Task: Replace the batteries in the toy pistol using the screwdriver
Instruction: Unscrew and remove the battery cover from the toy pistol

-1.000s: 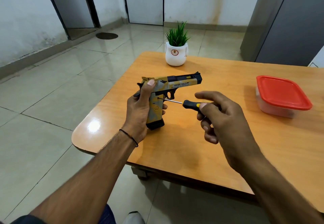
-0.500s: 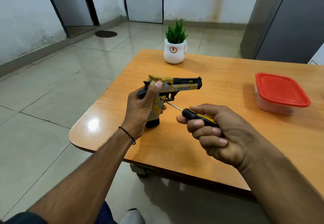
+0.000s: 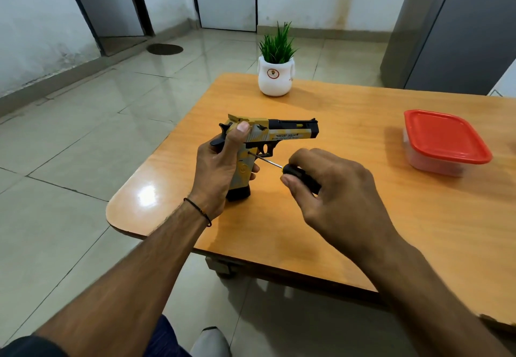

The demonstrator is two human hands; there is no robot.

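A yellow, grey and black toy pistol stands upright with its black magazine base on the wooden table, barrel pointing right. My left hand grips its handle from the left, thumb laid along the slide. My right hand holds the black handle of a screwdriver in its fingertips. The thin metal shaft runs up and left, its tip touching the grip just behind the trigger guard. Most of the screwdriver handle is hidden inside my fingers.
A clear plastic box with a red lid sits at the table's right. A white pot with a green plant stands at the far edge. Grey cabinets rise behind on the right. The table's left corner is rounded, with tiled floor beyond.
My right hand has turned from a fist grip to a fingertip hold on the screwdriver, knuckles now up. The tip has stayed at the pistol's grip. My left hand and the pistol have barely moved.
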